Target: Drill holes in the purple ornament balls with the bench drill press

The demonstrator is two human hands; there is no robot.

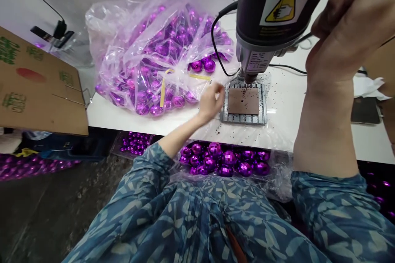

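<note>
A bench drill press (271, 12) with a hand-warning label stands before me, its bit pointing down at a brown board (243, 104) on the slotted metal base (243, 120). My right hand (342, 20) is raised at the machine's right side, fingers closed around the end of its feed lever (304, 38); most of the grip is hidden. My left hand (211, 100) is curled closed just left of the base. Whatever it may hold does not show. Purple mirrored balls (228, 158) lie in an opened clear bag below the table edge, near my lap.
A big clear bag (123, 49) of purple balls, with yellow ties, fills the left of the white table (284, 127). A cardboard box (40, 86) stands far left. Dark shavings lie around the base. A black cable loops left of the drill. A phone-like dark slab (365, 111) lies right.
</note>
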